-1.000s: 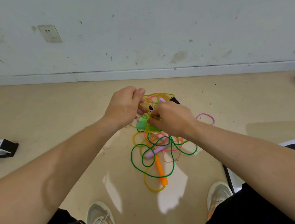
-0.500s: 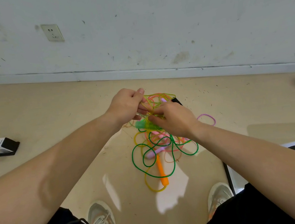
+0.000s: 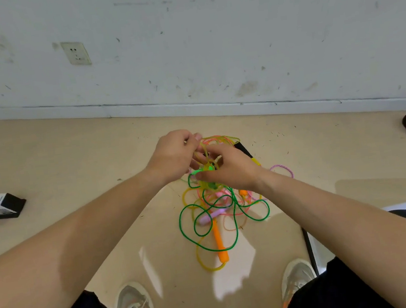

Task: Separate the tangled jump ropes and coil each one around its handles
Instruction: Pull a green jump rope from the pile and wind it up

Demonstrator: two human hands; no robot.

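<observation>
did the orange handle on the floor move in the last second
No. The orange handle lies in the same place relative to the left shoe, just ahead and to its right; only the camera shifted slightly.

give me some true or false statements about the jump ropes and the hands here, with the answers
1. The left hand and the right hand both grip strands at the top of the rope tangle. True.
2. The orange handle is held in a hand. False: it lies on the floor below both hands, and neither hand touches it.
3. The green rope is coiled around its handles. False: it sprawls in loose loops through the pile.
4. A wall socket sits on the wall, up and to the left of the hands. True.
</observation>
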